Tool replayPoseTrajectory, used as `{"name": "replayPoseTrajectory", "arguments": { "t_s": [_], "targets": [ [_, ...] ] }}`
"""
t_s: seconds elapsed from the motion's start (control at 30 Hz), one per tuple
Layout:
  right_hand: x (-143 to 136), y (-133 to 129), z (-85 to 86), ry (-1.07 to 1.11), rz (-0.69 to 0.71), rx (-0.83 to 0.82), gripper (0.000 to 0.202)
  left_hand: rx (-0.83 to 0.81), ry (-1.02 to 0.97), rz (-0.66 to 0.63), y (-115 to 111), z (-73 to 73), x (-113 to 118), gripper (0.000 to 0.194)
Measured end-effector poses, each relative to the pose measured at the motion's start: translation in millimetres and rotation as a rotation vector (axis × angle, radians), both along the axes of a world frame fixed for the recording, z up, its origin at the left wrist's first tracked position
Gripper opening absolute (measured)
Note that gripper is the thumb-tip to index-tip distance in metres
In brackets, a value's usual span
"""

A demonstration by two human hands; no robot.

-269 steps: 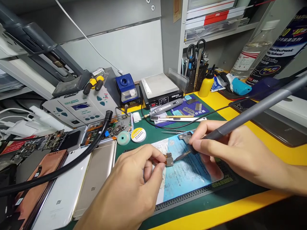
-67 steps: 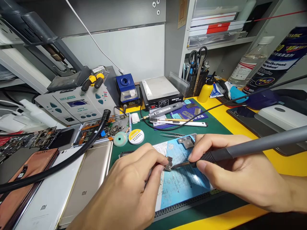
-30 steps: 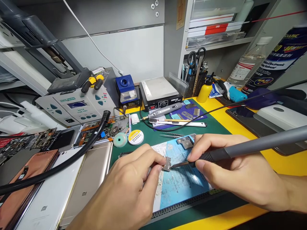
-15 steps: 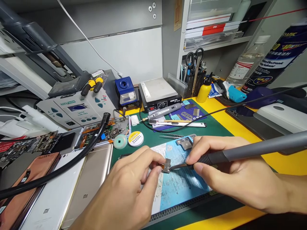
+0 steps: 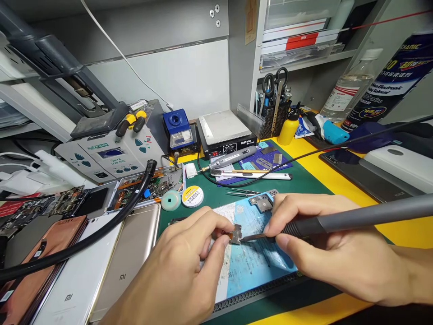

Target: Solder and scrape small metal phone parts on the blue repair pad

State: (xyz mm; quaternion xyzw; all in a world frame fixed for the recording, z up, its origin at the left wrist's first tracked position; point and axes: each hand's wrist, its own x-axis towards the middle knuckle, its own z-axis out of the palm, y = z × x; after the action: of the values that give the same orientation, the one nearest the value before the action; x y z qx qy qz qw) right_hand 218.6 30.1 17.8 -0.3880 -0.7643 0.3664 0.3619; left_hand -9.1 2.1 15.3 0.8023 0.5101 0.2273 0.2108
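My left hand (image 5: 184, 259) pinches a small metal-plated electronic part (image 5: 237, 234) with a bit of orange flex at its side, between thumb and forefinger. It is held just over a blue-and-white pad (image 5: 250, 280). My right hand (image 5: 333, 253) grips a soldering iron (image 5: 358, 219) with a grey handle and black ribbed collar, like a pen. Its tip points left and lies at the part's lower right edge; whether it touches cannot be made out. A small shielded circuit board (image 5: 262, 203) rests on the pad's upper end, behind my right fingers.
Tweezers (image 5: 238, 192), a toothbrush-like brush (image 5: 257, 175) and a round tin (image 5: 192, 197) lie on the green mat. Phones (image 5: 126, 266) and a black hose (image 5: 111, 230) occupy the left. Behind stand a hot-air station (image 5: 117, 155), a blue iron stand (image 5: 177, 128) and a hot plate (image 5: 225, 126).
The iron's tip has shifted slightly to the right and down along the part's edge. My left hand keeps its pinch, and the whole view has moved a little.
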Motion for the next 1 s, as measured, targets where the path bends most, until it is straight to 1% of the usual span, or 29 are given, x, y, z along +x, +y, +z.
{"name": "replayPoseTrajectory", "arguments": {
  "t_s": [0.37,0.57,0.8,1.0],
  "targets": [
    [1.9,-1.9,-0.4,-0.006,0.002,-0.012,0.013,-0.021,-0.032,0.006,1.0,0.7,3.0,0.013],
    [0.6,0.0,-0.4,-0.006,-0.01,0.013,0.014,0.004,-0.037,0.003,-0.8,-0.2,1.5,0.013],
    [-1.2,1.8,-1.7,0.023,-0.027,-0.045,0.014,0.006,-0.02,0.005,0.8,1.4,2.1,0.014],
    [-1.3,0.6,-0.5,0.01,-0.03,-0.034,0.014,0.003,-0.02,0.006,0.4,1.1,-0.1,0.014]
  ]
}}
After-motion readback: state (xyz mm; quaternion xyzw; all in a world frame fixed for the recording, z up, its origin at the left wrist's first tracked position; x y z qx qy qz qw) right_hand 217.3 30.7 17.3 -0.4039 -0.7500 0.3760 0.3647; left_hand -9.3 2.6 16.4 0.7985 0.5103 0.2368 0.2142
